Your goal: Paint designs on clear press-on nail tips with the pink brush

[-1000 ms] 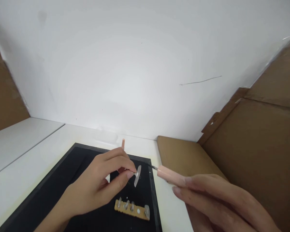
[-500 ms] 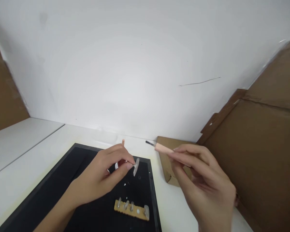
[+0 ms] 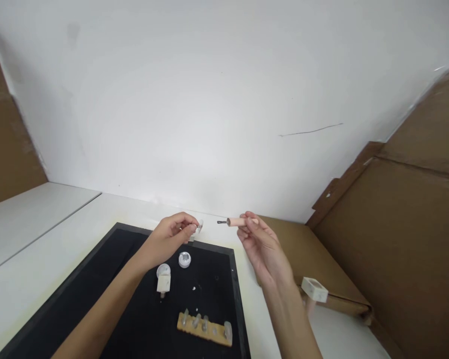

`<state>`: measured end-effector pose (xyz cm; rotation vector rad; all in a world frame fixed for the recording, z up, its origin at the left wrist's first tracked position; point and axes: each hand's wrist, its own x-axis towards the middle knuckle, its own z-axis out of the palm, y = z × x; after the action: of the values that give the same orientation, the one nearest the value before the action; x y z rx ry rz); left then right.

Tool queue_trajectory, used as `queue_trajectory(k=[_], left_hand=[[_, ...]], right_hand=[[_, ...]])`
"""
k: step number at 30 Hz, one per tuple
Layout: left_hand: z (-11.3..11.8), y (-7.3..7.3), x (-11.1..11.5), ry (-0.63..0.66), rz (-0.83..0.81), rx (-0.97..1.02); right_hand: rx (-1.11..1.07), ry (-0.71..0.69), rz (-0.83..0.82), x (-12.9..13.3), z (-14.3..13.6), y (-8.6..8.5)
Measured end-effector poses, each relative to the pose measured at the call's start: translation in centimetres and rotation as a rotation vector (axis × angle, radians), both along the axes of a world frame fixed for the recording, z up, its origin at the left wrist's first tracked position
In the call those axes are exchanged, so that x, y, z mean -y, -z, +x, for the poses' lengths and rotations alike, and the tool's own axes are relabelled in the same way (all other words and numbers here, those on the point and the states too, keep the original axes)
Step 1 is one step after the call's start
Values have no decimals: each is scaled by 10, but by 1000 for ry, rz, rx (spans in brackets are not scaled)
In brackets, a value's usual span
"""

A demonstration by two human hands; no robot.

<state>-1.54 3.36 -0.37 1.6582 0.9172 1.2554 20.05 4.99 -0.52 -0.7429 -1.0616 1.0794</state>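
1. Where the view ends on the left, a brown cardboard panel (image 3: 11,129) stands beside a white wall (image 3: 209,124), and a white table (image 3: 52,199) runs along below.
2. A black mat (image 3: 145,319) with a dark grey rim lies on the table, and the person's left forearm passes over it.
3. Just beside that forearm are a small white cup (image 3: 163,269) and a cream block (image 3: 163,283), the block overlapping the cup's near edge from this angle.
4. The left hand (image 3: 169,236) is raised over the mat's far edge, its thumb and forefinger pinched closed on a small clear piece (image 3: 199,227).
5. Near this hand, a round white pot (image 3: 184,260) sits on the mat.
6. Closer to the viewer, a yellow strip (image 3: 204,329) lies on the mat, with several clear pieces standing up along it.
7. A pink-handled brush (image 3: 236,222) points its dark tip left at the held piece, near but not touching.
8. The right hand (image 3: 264,242) grips that handle, thumb and fingers closed around it.
9. Beyond the right forearm come a cream square-topped object (image 3: 315,290) and a cardboard box (image 3: 314,247).
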Motion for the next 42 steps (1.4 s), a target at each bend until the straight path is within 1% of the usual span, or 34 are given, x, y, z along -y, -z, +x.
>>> queue_trajectory(k=[2,4,8,13,16,19,23,26,28,30,35,37,40,42], left_hand=[[1,1,-4,10,-25,8],[4,2,-6,17,-42,16],[11,4,-7,40,-61,22],[13,8,-8,75,-69,26],[13,10,-11,86,-68,33],[15,9,-12,98,-69,33],[16,8,-9,131,-63,29],[14,12,-4,164,-48,25],[11,15,-2,178,-36,20],[10,17,-2,183,-26,14],[12,16,-5,190,-8,2],[13,14,-4,198,-1,-1],[12,13,-3,204,9,-6],[12,13,-3,207,13,-11]], right_hand=[[-11,-48,-43,-3,-4,4],[-18,-72,-57,-2,-8,5],[-25,-68,-14,10,-16,-1],[88,-18,117,29,-25,-7],[198,30,227,39,-29,-8],[333,71,350,47,-29,-8],[515,130,498,52,-27,-4],[603,198,587,51,-25,1],[631,256,626,51,-26,3],[657,288,653,54,-26,2],[796,207,764,59,-27,-9],[835,226,801,58,-25,-10],[855,297,829,56,-23,-10],[868,306,842,58,-23,-10]])
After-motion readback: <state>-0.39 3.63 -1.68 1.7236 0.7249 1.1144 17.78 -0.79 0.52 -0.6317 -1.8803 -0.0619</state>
